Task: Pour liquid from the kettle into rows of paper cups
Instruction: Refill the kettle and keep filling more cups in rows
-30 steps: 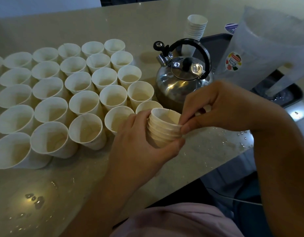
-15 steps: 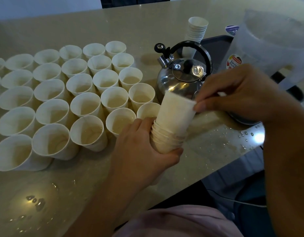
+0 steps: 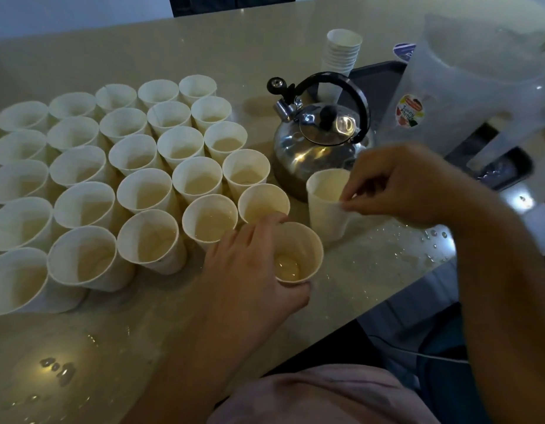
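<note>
At the tabletop's [image 3: 204, 47] near edge, the left hand [image 3: 250, 270] wraps its curled fingers round a stack of cups [image 3: 298, 255], thumb on the near side; the top cup's mouth faces up. To its 1 o'clock, the right hand [image 3: 396, 185] pinches the rim of a single cup [image 3: 326, 206] between thumb and fingertips, the cup upright on or just above the wet tabletop; which, I cannot tell. Just beyond that cup, at 12 o'clock from the left hand, stands the steel kettle [image 3: 314, 142], black handle upright. Rows of cups [image 3: 142, 166] fill the tabletop from 9 to 11 o'clock. At 1 o'clock from the kettle stands a frosted pitcher [image 3: 467, 87], its round sticker too blurred to read.
</note>
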{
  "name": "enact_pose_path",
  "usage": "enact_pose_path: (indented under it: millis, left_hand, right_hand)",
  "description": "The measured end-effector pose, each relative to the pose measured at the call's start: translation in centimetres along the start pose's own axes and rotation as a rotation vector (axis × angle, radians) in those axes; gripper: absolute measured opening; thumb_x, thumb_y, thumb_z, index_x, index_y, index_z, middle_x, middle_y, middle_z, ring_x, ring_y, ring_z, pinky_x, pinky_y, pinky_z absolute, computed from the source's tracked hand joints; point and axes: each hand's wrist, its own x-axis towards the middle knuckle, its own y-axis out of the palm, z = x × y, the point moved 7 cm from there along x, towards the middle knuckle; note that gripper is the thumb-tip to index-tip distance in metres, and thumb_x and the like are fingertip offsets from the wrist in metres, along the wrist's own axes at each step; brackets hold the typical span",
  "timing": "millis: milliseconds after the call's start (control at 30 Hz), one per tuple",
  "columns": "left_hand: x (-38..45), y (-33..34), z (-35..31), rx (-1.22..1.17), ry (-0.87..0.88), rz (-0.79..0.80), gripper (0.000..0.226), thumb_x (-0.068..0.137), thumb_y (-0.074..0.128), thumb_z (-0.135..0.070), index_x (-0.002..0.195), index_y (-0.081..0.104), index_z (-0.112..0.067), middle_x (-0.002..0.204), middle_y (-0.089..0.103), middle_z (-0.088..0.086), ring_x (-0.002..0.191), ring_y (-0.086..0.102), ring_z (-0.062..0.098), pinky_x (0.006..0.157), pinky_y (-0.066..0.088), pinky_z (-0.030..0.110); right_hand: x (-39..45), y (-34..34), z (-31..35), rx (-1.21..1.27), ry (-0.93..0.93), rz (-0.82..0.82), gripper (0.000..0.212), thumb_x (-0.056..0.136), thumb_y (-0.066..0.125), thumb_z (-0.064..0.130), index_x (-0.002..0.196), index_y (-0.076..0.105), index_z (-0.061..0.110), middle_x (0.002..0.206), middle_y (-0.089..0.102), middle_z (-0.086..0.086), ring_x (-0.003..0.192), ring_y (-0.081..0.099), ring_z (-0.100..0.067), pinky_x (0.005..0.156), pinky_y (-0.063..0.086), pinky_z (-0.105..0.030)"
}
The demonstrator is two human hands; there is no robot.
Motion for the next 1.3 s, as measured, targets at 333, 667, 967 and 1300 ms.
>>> enact_pose_path:
  millis: [333, 667, 967, 1300]
  left_hand:
    - [-0.5, -2.3, 0.1, 0.124, -0.047, 0.102, 0.094, 0.070, 0.056, -0.082, 0.142, 0.003, -0.053, 0.140, 0.044, -0.025, 0.128, 0.041, 0.007, 0.104, 0.035, 0.035]
    - [2.9, -7.1, -1.6, -0.101, -0.067, 0.020, 0.059, 0.077, 0.056, -0.060, 0.133, 0.039, -0.055, 0.103, 0.055, -0.027, 0.078, 0.051, -0.004, 0.062, 0.040, 0.022]
    - [9.2, -11.0, -3.0, -0.170, -0.008, -0.130, 0.044, 0.091, 0.067, -0.041, 0.132, 0.053, -0.041, 0.098, 0.065, -0.019, 0.082, 0.058, 0.001, 0.071, 0.042, 0.020]
    - [9.8, -13.8, -2.8, -0.156, 0.019, -0.225, 0.039, 0.093, 0.066, -0.039, 0.131, 0.057, -0.038, 0.098, 0.065, -0.020, 0.092, 0.064, 0.008, 0.080, 0.048, 0.030]
  right_hand:
    - [0.8, 3.3, -1.7, 0.148, 0.038, 0.007, 0.020, 0.075, 0.079, 0.042, 0.093, 0.070, 0.039, 0.090, 0.063, 0.015, 0.083, 0.058, -0.005, 0.070, 0.045, -0.010]
    - [3.5, -4.1, -5.6, 0.382, 0.298, -0.948, 0.034, 0.092, 0.063, 0.051, 0.118, 0.048, 0.034, 0.106, 0.053, 0.014, 0.099, 0.057, -0.004, 0.085, 0.052, -0.023]
    - [8.1, -2.7, -7.7, 0.665, 0.343, -0.745, 0.009, 0.087, 0.075, 0.041, 0.091, 0.075, 0.033, 0.085, 0.074, 0.011, 0.083, 0.069, 0.000, 0.076, 0.057, -0.019]
    - [8.1, -2.9, -6.8, 0.783, 0.309, -0.912, 0.014, 0.089, 0.075, 0.034, 0.094, 0.077, 0.020, 0.085, 0.074, 0.004, 0.078, 0.068, 0.000, 0.070, 0.052, -0.013]
